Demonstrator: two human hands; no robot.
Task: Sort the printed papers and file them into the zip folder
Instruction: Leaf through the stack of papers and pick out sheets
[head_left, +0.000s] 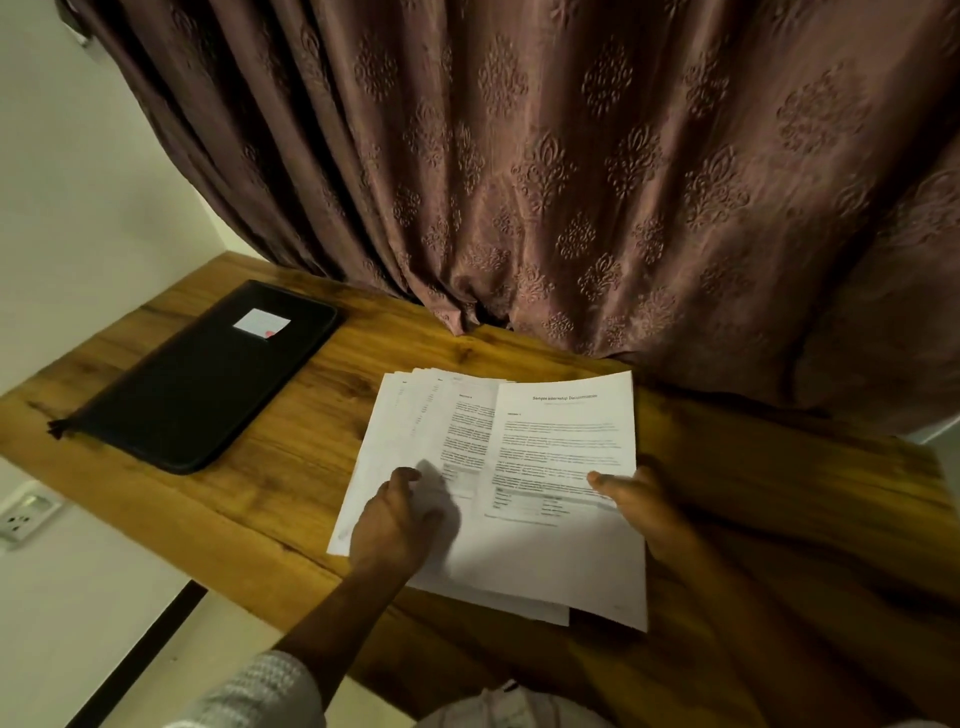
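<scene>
Your printed papers (421, 441) lie fanned out on the wooden bench (270, 483), right in front of you, their upper edges stepped off toward the left. The top sheet (566, 447) sits on the right side of the fan, and its heading and paragraphs are too soft to read.

Your right hand (641, 501) grips that top sheet at its right edge. The thumb lies across the printed face and the other fingers are tucked out of sight under the paper.

Your left hand (392, 519) rests on the lower left part of the fan with its back to the camera. Its fingers (428, 519) are smeared by motion blur, so you cannot tell whether they press flat or pinch a sheet. A pale knitted sleeve (260, 691) covers that forearm.

The black zip folder (202, 379) lies flat and closed on the bench, well apart from the papers, up and to the left. It carries a small white label (261, 322) near its far end, and its zip pull hangs at the near left corner.

A brown patterned curtain (571, 182) hangs behind the bench, its hem touching the far edge. A wall socket (21, 514) shows at the far left.
</scene>
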